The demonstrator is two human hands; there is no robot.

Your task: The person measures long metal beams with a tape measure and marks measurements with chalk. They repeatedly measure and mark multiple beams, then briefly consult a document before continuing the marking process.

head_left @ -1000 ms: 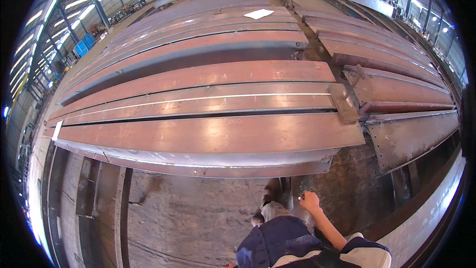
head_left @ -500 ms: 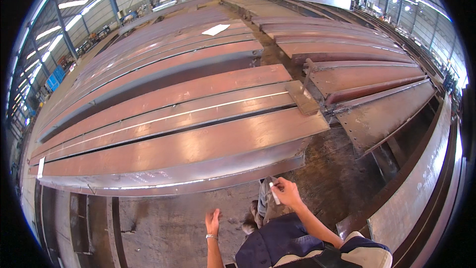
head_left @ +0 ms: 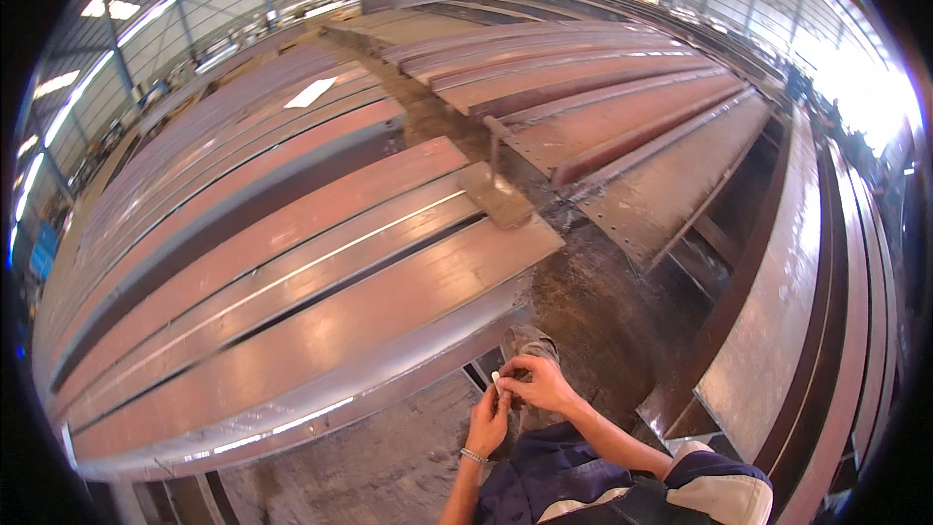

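My right hand (head_left: pixel 539 385) and my left hand (head_left: pixel 488 425) meet in front of my body, fingertips pinched together. Between them is a slim white marker (head_left: pixel 497 379), mostly covered by the fingers; only a short white end shows. Both hands are closed on it. A bracelet circles my left wrist. Just beyond the hands lies the near steel beam (head_left: pixel 408 282), a long reddish-brown one with a wide flat top, and my hands are apart from it. A small steel plate (head_left: pixel 496 192) rests across the right ends of the beams.
Long steel beams fill the left side, with a white sheet (head_left: pixel 311 93) on one. More beams (head_left: pixel 603 126) lie far right, past a narrow gap. A tall beam (head_left: pixel 768 331) runs along my right. My shoe (head_left: pixel 530 340) stands near the close beam's end.
My left hand has come up and right to join my right hand at the marker. My view has turned to the right, and a foot has stepped forward.
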